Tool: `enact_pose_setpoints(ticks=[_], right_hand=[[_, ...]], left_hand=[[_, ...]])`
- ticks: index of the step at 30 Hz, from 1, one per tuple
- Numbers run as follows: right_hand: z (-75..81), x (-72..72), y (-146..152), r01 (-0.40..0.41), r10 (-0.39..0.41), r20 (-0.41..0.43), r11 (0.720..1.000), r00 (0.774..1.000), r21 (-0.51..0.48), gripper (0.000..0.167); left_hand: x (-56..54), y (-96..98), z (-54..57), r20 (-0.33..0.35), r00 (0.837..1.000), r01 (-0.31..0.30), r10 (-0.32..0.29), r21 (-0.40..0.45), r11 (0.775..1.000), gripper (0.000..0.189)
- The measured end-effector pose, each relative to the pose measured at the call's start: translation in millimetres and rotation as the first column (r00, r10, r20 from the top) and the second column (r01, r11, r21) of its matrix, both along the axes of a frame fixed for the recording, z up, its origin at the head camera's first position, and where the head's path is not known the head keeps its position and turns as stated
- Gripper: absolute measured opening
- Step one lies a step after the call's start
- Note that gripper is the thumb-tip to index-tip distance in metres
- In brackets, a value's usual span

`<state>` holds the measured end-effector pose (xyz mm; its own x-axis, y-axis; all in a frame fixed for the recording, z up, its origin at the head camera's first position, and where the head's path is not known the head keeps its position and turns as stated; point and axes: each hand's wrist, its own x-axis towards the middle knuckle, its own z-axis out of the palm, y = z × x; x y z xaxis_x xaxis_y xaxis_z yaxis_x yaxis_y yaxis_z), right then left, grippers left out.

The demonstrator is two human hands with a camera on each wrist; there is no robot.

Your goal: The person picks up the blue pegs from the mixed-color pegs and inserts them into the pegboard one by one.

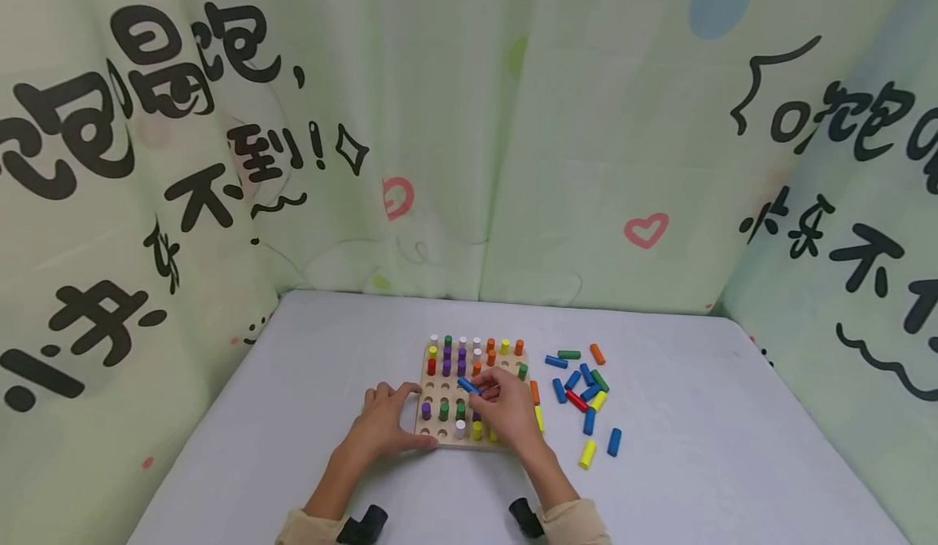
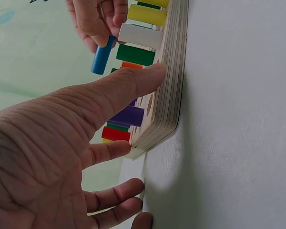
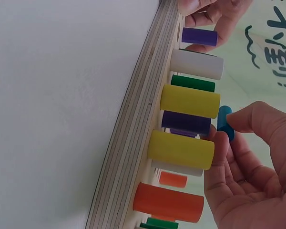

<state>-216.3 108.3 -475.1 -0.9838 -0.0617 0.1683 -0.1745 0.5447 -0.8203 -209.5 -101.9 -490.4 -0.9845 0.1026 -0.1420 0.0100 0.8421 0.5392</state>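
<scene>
A wooden pegboard (image 1: 436,398) with rows of holes lies on the table, partly filled with coloured pegs. My right hand (image 1: 507,408) pinches a blue peg (image 1: 467,385) between thumb and fingertips above the middle of the board. The right wrist view shows this blue peg (image 3: 225,121) tilted and clear of the standing pegs. My left hand (image 1: 383,424) spans the near left corner, its thumb (image 2: 133,82) straight on the front side and its index finger at the left side. Close to that thumb stand a purple peg (image 2: 127,116) and a green peg (image 2: 136,55).
Right of the board, loose pegs lie scattered, among them a red peg (image 1: 576,400), a yellow peg (image 1: 588,454) and several blue ones. An orange peg (image 1: 536,392) stands near the board's right edge. Behind the white table (image 1: 659,382) hangs a printed curtain (image 1: 557,162).
</scene>
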Motion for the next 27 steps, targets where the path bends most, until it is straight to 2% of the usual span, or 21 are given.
enact_pose_setpoints(ticks=[6, 15, 27], right_hand=[[-0.3, -1.8, -5, -0.027, 0.027, -0.005, 1.0, 1.0, 0.01, 0.013], [-1.8, -4.7, -10, -0.024, 0.024, 0.009, 1.0, 1.0, 0.014, 0.012], [-3.3, -11.9, -18, -0.05, 0.051, -0.027, 0.999, 0.998, 0.021, 0.009]], left_hand=[[-0.4, -1.7, -1.1, 0.004, 1.0, 0.0, 0.0, -0.007, 1.0, 0.086], [-0.5, -2.7, 0.4, 0.001, 1.0, 0.0, 0.0, -0.011, 1.0, 0.086], [0.0, -2.5, -0.8, -0.003, 1.0, 0.009, -0.009, 0.013, 1.0, 0.086]])
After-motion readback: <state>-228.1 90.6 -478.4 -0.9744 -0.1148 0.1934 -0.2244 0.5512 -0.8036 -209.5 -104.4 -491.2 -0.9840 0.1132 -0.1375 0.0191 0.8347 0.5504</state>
